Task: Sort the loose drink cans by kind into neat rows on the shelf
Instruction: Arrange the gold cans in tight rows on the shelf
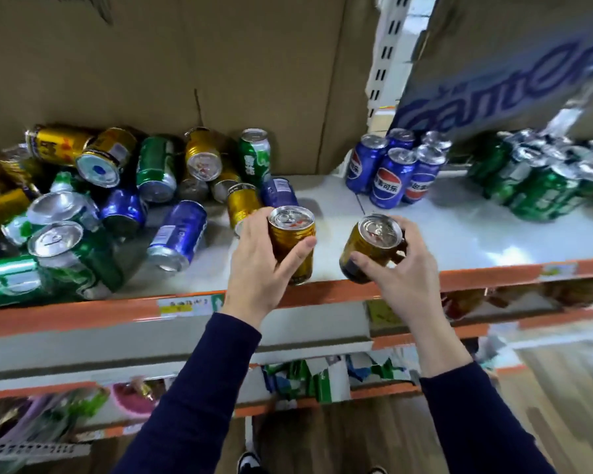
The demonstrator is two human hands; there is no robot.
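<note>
My left hand grips an upright gold can near the front edge of the white shelf. Just to its right, my right hand holds a second gold can, tilted slightly to the left. A loose heap of gold, green and blue cans lies on the shelf's left half, most on their sides. Several blue cans stand grouped at the back middle. A cluster of green cans stands at the right.
Cardboard boxes form the wall behind the cans, and a printed box overhangs the right side. The shelf's orange front rail runs below my hands. Lower shelves hold packaged goods, with wooden floor beneath.
</note>
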